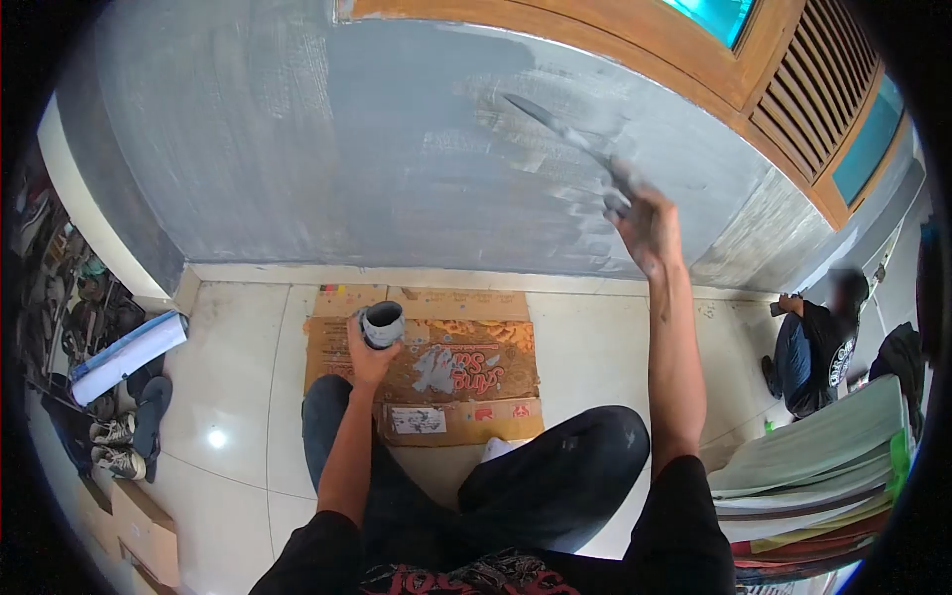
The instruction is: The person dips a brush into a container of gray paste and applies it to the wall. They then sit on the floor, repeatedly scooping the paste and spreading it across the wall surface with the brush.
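My left hand [371, 354] is wrapped round a small grey-smeared cup [383, 324], held upright above the flattened cardboard on the floor. Grey residue shows inside and on its rim. My right hand [647, 220] is raised at the wall, its fingers closed on the handle of a brush-like tool [555, 127]. Motion blurs the tool, and its dark tip points up and left; whether it touches the wall I cannot tell. Around it the grey wall [397, 149] has uneven, lighter patches and streaks.
Stained cardboard [461, 367] lies between my bent knees. A wooden window frame [635, 50] borders the wall above. Shoes [119, 461], a rolled sheet [129, 357] and boxes [144, 531] are at left. At right, another person [818, 342] squats beyond hanging cloths [813, 466].
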Demonstrator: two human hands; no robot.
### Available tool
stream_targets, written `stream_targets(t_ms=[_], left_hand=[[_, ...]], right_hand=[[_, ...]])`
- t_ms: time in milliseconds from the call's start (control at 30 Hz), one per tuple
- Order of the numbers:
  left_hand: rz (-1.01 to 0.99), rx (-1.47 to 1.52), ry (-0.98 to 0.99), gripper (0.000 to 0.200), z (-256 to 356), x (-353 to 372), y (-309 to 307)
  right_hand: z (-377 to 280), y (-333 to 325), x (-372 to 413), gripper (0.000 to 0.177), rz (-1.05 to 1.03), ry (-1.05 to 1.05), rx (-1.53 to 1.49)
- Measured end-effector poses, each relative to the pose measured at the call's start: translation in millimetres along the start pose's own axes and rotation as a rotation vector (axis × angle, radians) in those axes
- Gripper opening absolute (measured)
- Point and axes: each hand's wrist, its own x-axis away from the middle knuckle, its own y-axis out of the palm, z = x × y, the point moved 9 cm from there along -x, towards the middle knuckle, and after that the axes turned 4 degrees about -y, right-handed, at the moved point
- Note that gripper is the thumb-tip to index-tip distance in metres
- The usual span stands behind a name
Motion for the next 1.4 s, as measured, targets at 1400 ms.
stream_targets(t_ms=[1400], left_hand=[[-0.079, -0.028, -0.072, 0.084, -38.0, -1.8, -4.1]], right_hand=[[-12.5, 174.9, -86.6, 0.020, -0.300, -0.845, 0.923]])
